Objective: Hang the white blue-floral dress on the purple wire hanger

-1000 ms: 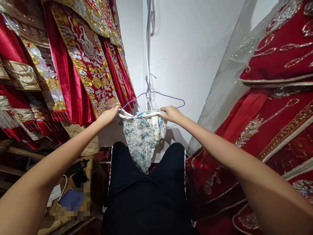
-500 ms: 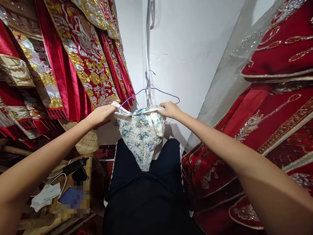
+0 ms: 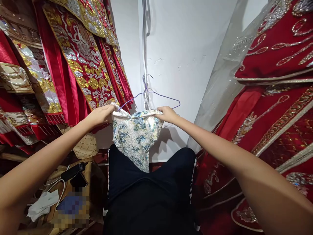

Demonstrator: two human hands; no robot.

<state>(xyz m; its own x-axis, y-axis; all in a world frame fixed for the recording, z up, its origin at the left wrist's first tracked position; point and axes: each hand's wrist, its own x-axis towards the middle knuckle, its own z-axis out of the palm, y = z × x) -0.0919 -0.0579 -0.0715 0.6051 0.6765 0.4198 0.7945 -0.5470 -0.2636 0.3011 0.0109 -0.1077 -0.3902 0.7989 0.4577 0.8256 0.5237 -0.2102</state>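
Since the floral garment point(image 3: 135, 137) hangs limp, thin and probably slippery over the wire hanger point(image 3: 156, 94), we pinch its top edge with left hand point(image 3: 101, 114) and right hand point(image 3: 166, 114), fingers closed on cloth.

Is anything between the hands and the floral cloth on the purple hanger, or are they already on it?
Nothing visible stands between them. The left hand and the right hand each grip an upper corner of the floral cloth, which drapes from the purple wire hanger in front of the white wall.
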